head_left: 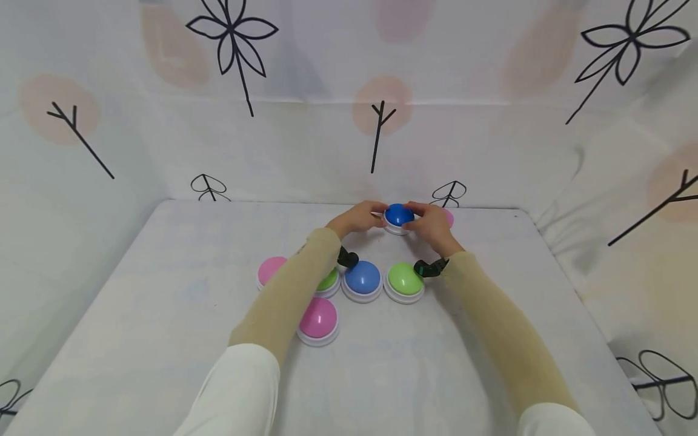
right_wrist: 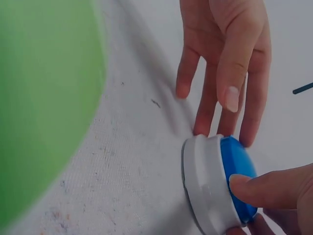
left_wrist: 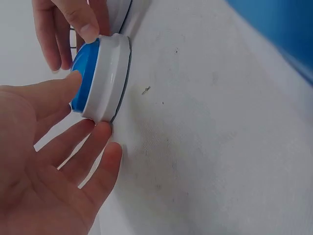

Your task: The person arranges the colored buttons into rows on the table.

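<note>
At the back of the table sits a blue push button (head_left: 398, 214) with a white round base. My right hand (head_left: 434, 228) grips it from the right; in the right wrist view its thumb (right_wrist: 259, 188) lies on the blue dome and other fingertips are at the base, partly hidden. On the opposite side is my left hand (head_left: 360, 218), fingers spread and fairly straight. In the right wrist view, fingertips of this left hand (right_wrist: 225, 54) reach the white base (right_wrist: 203, 181), while its thumb hangs apart from the dome. Behind my right hand, a pink button (head_left: 448, 218) is mostly hidden.
Nearer me stand a blue button (head_left: 362, 278), a light green button (head_left: 405, 280) and a pink button (head_left: 319, 319). My left sleeve partly covers another green button (head_left: 329, 280) and another pink one (head_left: 271, 270). A patterned cloth wall (head_left: 305, 145) rises behind the table.
</note>
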Action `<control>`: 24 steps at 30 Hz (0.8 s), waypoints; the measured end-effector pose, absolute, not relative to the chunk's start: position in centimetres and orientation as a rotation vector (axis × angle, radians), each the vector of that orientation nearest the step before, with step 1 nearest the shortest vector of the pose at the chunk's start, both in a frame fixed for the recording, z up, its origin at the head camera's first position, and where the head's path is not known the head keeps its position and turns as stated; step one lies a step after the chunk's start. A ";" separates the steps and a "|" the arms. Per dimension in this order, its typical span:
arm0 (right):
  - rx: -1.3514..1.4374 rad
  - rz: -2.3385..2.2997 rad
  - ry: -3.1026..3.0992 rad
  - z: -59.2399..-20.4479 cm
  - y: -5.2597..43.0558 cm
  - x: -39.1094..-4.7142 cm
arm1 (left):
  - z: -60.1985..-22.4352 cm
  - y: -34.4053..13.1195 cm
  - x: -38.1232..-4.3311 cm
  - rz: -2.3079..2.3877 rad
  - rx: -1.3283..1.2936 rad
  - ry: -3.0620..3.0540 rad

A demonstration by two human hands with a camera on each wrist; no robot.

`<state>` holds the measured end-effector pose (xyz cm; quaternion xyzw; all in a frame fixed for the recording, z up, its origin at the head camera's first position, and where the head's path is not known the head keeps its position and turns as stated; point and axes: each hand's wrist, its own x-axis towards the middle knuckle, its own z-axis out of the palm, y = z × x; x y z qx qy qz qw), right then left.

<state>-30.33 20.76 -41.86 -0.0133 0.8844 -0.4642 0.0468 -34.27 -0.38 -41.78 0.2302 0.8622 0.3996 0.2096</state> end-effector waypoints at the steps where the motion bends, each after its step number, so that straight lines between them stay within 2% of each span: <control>1: -0.040 -1.398 2.704 -41.8 20.7 -30.4 | -41.8 -0.5 -34.3 1.112 0.637 2.398; 24: -0.053 -1.118 2.777 -40.8 19.2 -30.7 | -41.5 -1.9 -33.8 1.159 0.510 2.449</control>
